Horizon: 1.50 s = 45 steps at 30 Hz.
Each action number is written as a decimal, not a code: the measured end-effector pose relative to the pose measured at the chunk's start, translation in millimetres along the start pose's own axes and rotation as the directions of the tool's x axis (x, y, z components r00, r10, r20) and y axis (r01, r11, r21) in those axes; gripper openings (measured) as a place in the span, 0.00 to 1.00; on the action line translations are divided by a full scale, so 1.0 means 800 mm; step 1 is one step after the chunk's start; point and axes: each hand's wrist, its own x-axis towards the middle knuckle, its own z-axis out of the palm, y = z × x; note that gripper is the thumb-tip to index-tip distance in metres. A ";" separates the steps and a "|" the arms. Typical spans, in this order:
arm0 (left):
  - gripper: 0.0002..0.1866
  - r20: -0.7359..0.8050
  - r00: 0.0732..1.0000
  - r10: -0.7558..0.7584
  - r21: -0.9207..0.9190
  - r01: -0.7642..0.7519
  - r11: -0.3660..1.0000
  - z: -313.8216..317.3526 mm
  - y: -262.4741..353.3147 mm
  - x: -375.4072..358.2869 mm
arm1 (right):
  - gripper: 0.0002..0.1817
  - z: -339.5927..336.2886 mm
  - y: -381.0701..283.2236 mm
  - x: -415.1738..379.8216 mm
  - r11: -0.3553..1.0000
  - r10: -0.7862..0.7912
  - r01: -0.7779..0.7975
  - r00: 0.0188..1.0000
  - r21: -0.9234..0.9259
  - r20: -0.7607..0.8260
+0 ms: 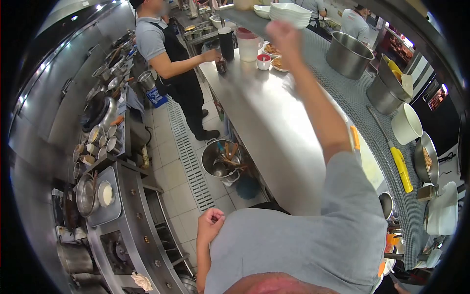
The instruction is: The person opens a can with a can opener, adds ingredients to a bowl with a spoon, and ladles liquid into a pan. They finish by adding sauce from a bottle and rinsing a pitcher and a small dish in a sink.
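Note:
My right hand (285, 38) is raised at the end of my stretched arm, smeared by motion, so I cannot tell how its fingers stand. Behind it in this view, a stack of white dishes (293, 13) rests on the raised shelf (338, 83). Beneath my arm runs a steel worktable (274, 122). On its far end are a white pitcher with a red lid (248, 44), a red-and-white cup (263, 61) and plates of food (279, 64). Close to my chest, my left hand (210, 224) has its fingers curled in; its palm is hidden.
A co-worker (164, 54) stands left of the worktable, one hand at a dark jar (222, 65). A pot of utensils (219, 159) stands on the floor beside the table. Stoves and pans (88, 193) line the left; steel pots (349, 55) and a yellow-handled tool (400, 166) occupy the right shelf.

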 end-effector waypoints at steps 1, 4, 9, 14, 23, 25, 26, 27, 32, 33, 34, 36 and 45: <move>0.06 0.002 1.000 -0.008 -0.020 0.008 1.000 0.000 -0.004 0.000 | 0.20 -0.011 -0.019 0.047 0.992 0.014 0.013 0.978 0.129 -0.210; 0.06 -0.019 1.000 -0.013 -0.023 0.013 1.000 -0.001 -0.013 -0.008 | 0.21 -0.165 0.071 0.311 0.591 -0.501 0.254 0.860 -0.766 -0.102; 0.06 0.019 0.997 -0.069 -0.101 0.070 0.992 0.011 0.002 0.002 | 0.19 -0.185 -0.014 0.322 0.973 -0.026 -0.123 0.783 -0.197 -0.621; 0.06 -0.006 1.000 -0.003 -0.008 0.003 1.000 0.003 -0.005 -0.002 | 0.15 -0.254 -0.006 0.346 0.225 -0.347 -0.283 0.871 -0.932 -0.348; 0.05 -0.104 0.989 -0.102 -0.147 0.086 0.985 0.005 0.003 -0.013 | 0.13 -0.338 0.016 0.366 -0.256 -0.334 -0.329 0.912 -0.909 -0.236; 0.05 -0.097 0.989 -0.112 -0.126 0.100 0.987 0.006 -0.002 -0.011 | 0.13 -0.346 0.017 0.369 -0.291 -0.344 -0.321 0.914 -0.902 -0.214; 0.05 -0.093 0.989 -0.118 -0.116 0.107 0.987 0.007 -0.004 -0.010 | 0.13 -0.350 0.018 0.370 -0.305 -0.345 -0.317 0.916 -0.898 -0.206; 0.05 -0.097 0.990 -0.106 -0.116 0.095 0.989 0.007 -0.002 -0.008 | 0.13 -0.353 0.020 0.370 -0.314 -0.347 -0.315 0.916 -0.896 -0.200; 0.06 -0.114 0.990 -0.084 -0.089 0.074 0.993 0.008 -0.004 -0.007 | 0.13 -0.360 0.026 0.371 -0.343 -0.352 -0.305 0.919 -0.889 -0.179; 0.06 -0.112 0.990 -0.085 -0.096 0.074 0.993 0.007 -0.004 -0.007 | 0.13 -0.361 0.027 0.372 -0.348 -0.351 -0.304 0.919 -0.887 -0.177; 0.06 -0.109 0.990 -0.086 -0.104 0.075 0.992 0.008 -0.005 -0.007 | 0.13 -0.363 0.027 0.373 -0.349 -0.352 -0.304 0.919 -0.886 -0.176; 0.06 -0.106 0.991 -0.087 -0.102 0.076 0.992 0.008 -0.004 -0.007 | 0.13 -0.364 0.028 0.372 -0.351 -0.356 -0.305 0.918 -0.885 -0.175; 0.05 -0.091 0.992 -0.089 -0.101 0.080 0.992 0.011 0.007 -0.008 | 0.12 -0.378 0.040 0.379 -0.370 -0.358 -0.302 0.919 -0.879 -0.165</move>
